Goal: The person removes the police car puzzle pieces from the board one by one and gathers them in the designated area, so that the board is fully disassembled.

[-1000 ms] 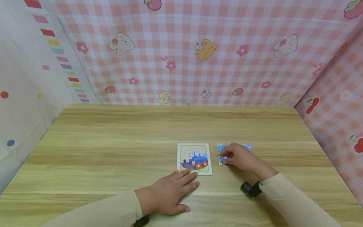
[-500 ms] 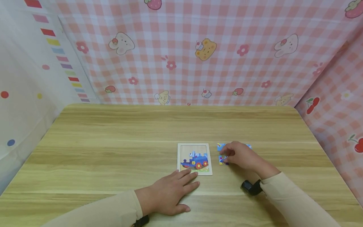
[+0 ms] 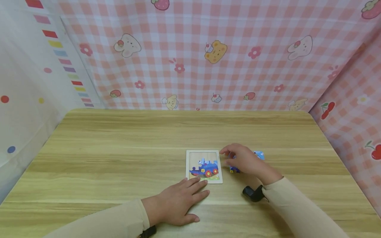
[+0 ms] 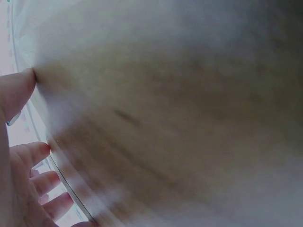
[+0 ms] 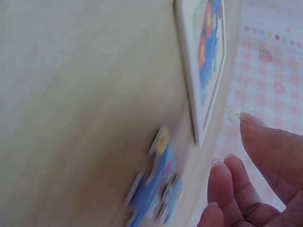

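We spread our beige-sleeved left hand (image 3: 182, 203) at lower centre and arch our beige-sleeved right hand (image 3: 244, 161) loosely right of centre.

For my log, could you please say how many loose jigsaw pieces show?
At least 2: one dark-blue jigsaw piece on the near side of the right hand, one light-blue piece beyond it; the hand may hide others.

A wooden table (image 3: 119, 138), its grain streaked from nine o'clock to three, carries a pale-rimmed puzzle tray (image 3: 194, 156) lying flat. At the tray's three o'clock lie loose blue puzzle pieces (image 3: 234, 170) — partly hidden — and at seven o'clock rests the left hand (image 3: 180, 203).
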`<state>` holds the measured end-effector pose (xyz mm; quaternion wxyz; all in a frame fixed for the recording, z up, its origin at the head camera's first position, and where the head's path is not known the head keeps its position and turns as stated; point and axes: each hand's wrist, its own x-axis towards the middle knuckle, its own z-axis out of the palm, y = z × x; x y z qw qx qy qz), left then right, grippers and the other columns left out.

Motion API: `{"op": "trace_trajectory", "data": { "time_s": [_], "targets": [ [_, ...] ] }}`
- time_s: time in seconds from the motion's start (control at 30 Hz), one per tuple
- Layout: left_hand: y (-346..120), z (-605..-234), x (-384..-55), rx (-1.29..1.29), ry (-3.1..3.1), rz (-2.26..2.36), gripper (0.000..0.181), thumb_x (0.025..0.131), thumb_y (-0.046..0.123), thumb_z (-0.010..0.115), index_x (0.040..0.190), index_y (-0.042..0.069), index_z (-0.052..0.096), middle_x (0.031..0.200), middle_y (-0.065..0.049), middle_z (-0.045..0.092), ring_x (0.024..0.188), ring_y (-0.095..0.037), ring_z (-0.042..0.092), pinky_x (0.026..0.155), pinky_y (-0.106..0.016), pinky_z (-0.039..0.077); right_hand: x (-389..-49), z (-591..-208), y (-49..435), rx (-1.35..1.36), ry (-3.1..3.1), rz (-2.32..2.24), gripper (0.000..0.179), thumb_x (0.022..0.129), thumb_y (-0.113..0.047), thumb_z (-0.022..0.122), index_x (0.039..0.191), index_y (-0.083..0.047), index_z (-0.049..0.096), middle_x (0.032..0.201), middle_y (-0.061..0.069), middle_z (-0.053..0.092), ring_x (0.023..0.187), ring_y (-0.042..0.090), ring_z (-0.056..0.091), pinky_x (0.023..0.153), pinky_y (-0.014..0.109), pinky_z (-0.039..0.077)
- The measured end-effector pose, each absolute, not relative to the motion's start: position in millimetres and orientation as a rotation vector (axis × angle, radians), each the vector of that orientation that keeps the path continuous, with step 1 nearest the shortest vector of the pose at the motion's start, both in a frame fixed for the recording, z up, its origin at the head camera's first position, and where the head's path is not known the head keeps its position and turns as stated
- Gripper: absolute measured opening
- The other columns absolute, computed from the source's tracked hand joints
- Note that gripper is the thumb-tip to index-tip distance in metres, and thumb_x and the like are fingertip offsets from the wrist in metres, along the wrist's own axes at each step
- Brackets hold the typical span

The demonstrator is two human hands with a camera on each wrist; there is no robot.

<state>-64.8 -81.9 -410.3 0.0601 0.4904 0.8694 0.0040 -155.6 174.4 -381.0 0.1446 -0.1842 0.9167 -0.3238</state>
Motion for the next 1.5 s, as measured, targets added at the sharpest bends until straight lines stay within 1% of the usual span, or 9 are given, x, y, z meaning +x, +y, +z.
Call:
{"op": "trace_trajectory", "data": {
  "time_s": [0.17,0.37,0.47,0.67,0.9,1.07,1.33,1.5],
  "targets": [
    [-82,-410,-65,1.49,2.636,0.007,0.068,0.092,0.057,0.052,0.146,0.016,0.044,0.151,-0.008,0.039,0.138,-0.028,0.036,0.105,-0.045,0.04,-158,-383,163,-0.55,2.638,-0.936,0.025,0.087,-0.004,0.069,0.112,-0.003,0.067,0.098,0.008,0.063,0.088,0.02,0.056,0.077,0.037,0.048],
    [-81,-410,-66,1.481,2.626,0.0,0.068,0.092,0.057,0.051,0.146,0.016,0.043,0.151,-0.008,0.038,0.139,-0.028,0.035,0.105,-0.046,0.04,-161,-383,149,-0.533,2.614,-0.945,0.025,0.087,-0.006,0.07,0.112,-0.003,0.067,0.097,0.008,0.063,0.085,0.02,0.054,0.072,0.032,0.048],
    [-81,-410,-66,1.475,2.618,-0.002,0.068,0.092,0.057,0.05,0.147,0.016,0.042,0.152,-0.008,0.037,0.139,-0.028,0.034,0.105,-0.046,0.04,-162,-383,143,-0.518,2.613,-0.936,0.026,0.087,-0.007,0.07,0.112,-0.004,0.067,0.099,0.007,0.063,0.085,0.019,0.055,0.072,0.032,0.048],
    [-81,-409,-67,1.463,2.598,0.009,0.068,0.093,0.057,0.049,0.147,0.017,0.041,0.153,-0.007,0.036,0.14,-0.028,0.033,0.106,-0.046,0.039,-162,-382,132,-0.483,2.603,-0.916,0.025,0.088,-0.008,0.069,0.112,-0.005,0.067,0.1,0.006,0.063,0.088,0.02,0.055,0.078,0.035,0.048],
    [-82,-409,-68,1.475,2.602,-0.001,0.068,0.093,0.057,0.05,0.147,0.017,0.041,0.153,-0.007,0.036,0.14,-0.028,0.033,0.105,-0.046,0.04,-163,-384,124,-0.489,2.58,-0.912,0.024,0.088,-0.006,0.068,0.111,-0.002,0.067,0.098,0.007,0.063,0.088,0.019,0.056,0.081,0.036,0.049],
    [-82,-409,-68,1.47,2.596,0.0,0.068,0.093,0.057,0.049,0.147,0.017,0.041,0.153,-0.007,0.035,0.14,-0.028,0.033,0.106,-0.046,0.04,-163,-385,117,-0.453,2.582,-0.881,0.022,0.087,-0.006,0.069,0.109,-0.002,0.068,0.095,0.006,0.063,0.087,0.019,0.056,0.081,0.036,0.05],
    [-82,-409,-66,1.476,2.631,-0.034,0.067,0.092,0.056,0.051,0.146,0.016,0.043,0.152,-0.007,0.037,0.139,-0.027,0.034,0.105,-0.045,0.04,-163,-390,110,-0.405,2.597,-0.826,0.019,0.086,-0.004,0.07,0.105,-0.002,0.069,0.096,0.007,0.065,0.092,0.02,0.059,0.088,0.039,0.049],
    [-83,-411,-66,1.504,2.638,-0.018,0.067,0.092,0.057,0.051,0.145,0.016,0.044,0.151,-0.008,0.039,0.138,-0.028,0.036,0.104,-0.045,0.041,-162,-392,108,-0.411,2.599,-0.815,0.018,0.085,-0.004,0.071,0.102,-0.002,0.069,0.094,0.006,0.064,0.09,0.02,0.058,0.087,0.038,0.049]
  ]
}}
